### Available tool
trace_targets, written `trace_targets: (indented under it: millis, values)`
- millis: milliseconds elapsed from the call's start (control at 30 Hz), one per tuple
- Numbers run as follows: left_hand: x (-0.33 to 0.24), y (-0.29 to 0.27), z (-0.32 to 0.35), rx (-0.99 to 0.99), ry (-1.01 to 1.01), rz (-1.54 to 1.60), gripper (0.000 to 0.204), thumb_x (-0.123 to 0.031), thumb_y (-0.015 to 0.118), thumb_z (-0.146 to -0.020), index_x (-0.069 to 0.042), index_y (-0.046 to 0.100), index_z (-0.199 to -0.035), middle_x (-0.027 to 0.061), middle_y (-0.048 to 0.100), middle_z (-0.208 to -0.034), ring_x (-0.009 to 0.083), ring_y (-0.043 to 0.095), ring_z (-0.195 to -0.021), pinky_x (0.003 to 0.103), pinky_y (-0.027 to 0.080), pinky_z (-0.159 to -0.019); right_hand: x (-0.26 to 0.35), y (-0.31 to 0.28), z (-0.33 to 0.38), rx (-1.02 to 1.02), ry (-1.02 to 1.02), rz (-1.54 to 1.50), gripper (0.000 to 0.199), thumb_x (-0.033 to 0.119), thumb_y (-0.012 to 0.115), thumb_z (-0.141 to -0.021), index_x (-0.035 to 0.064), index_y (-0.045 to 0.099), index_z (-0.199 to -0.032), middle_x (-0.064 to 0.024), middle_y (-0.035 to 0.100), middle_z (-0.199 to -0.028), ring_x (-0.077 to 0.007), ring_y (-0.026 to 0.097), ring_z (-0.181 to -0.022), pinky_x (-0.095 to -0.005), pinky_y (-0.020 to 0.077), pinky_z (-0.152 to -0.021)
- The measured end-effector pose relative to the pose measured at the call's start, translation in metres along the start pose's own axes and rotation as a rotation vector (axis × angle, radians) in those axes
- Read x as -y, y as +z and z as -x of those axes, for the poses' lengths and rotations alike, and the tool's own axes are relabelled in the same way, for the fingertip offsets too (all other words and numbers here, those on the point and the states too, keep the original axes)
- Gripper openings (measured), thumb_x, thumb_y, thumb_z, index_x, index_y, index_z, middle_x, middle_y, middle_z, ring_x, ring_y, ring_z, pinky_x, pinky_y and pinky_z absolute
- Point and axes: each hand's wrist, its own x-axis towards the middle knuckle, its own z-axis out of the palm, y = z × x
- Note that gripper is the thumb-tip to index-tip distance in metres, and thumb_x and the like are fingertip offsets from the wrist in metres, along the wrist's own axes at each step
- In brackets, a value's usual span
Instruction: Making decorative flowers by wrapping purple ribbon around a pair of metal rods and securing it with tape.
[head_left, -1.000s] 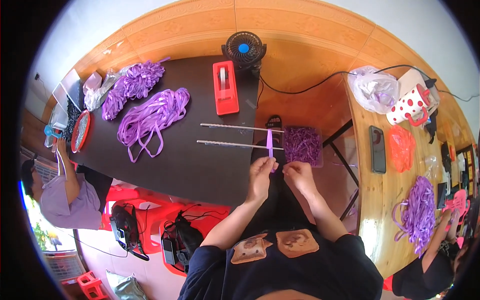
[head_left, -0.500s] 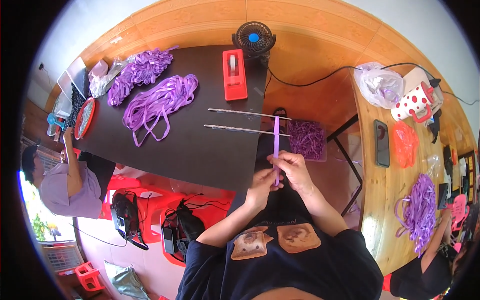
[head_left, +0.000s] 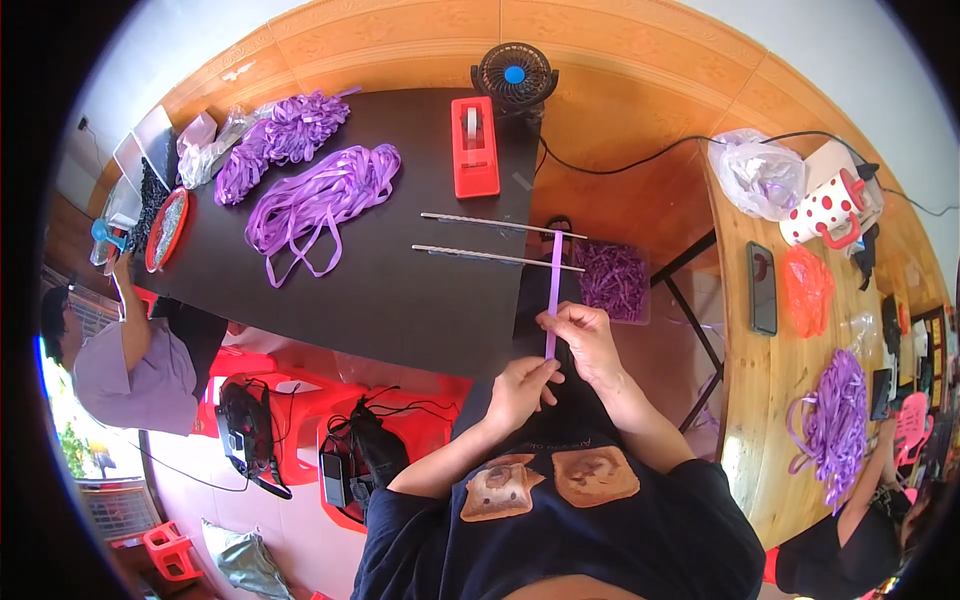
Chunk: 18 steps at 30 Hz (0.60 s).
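Observation:
A purple ribbon (head_left: 555,275) hangs over two thin metal rods (head_left: 480,221) and runs down toward my body. The rods jut past the right edge of the dark table (head_left: 400,310). My right hand (head_left: 588,340) pinches the ribbon between thumb and forefinger, a little below the rods. Lower down, my left hand (head_left: 522,390) is closed at the ribbon's near end, its fingertips pressed together. Those fingers partly hide the end.
Purple ribbon bundles (head_left: 325,200), a red tape dispenser (head_left: 475,150) and a small fan (head_left: 514,75) are on the dark table. Below the rods sits a bin of purple pieces (head_left: 612,280). A wooden table (head_left: 745,400) holds a phone (head_left: 762,288). People sit on both sides.
My left hand has shifted slightly down along the ribbon, away from my right hand. The right hand keeps its pinch in nearly the same place.

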Motion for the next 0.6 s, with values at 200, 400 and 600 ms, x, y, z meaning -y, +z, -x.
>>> trace_targets:
  millis: [200, 400, 600]
  values:
    - [-0.01, -0.007, 0.008, 0.136, -0.058, 0.011, 0.027, -0.018, 0.046, -0.098, 0.004, 0.061, -0.099, 0.0109, 0.068, -0.085, 0.0092, 0.06, -0.051, 0.017, 0.04, -0.038, 0.006, 0.003, 0.002, -0.014, -0.008, -0.016, 0.013, -0.002, 0.063, -0.083, -0.0025, 0.064, -0.07, -0.0052, 0.061, -0.074, -0.0132, 0.059, -0.077, -0.0257, 0.0453, -0.074]
    - [-0.013, -0.014, 0.013, 0.233, -0.042, 0.097, 0.028, -0.021, 0.041, -0.1, 0.002, 0.057, -0.1, 0.009, 0.064, -0.084, 0.0098, 0.056, -0.048, 0.019, 0.037, -0.037, 0.01, 0.003, 0.014, -0.095, -0.224, 0.221, 0.008, -0.001, 0.061, -0.084, -0.0031, 0.064, -0.078, -0.0078, 0.062, -0.082, -0.014, 0.058, -0.078, -0.0271, 0.0447, -0.073]
    - [-0.018, -0.019, 0.015, 0.312, -0.096, 0.206, 0.03, -0.023, 0.037, -0.101, 0.001, 0.056, -0.097, 0.0088, 0.062, -0.081, 0.0094, 0.054, -0.045, 0.019, 0.034, -0.035, 0.028, -0.008, 0.022, -0.09, -1.241, 1.306, 0.031, 0.01, 0.068, -0.064, 0.0085, 0.066, -0.095, -0.0069, 0.06, -0.106, -0.0225, 0.058, -0.088, -0.0345, 0.0399, -0.074]
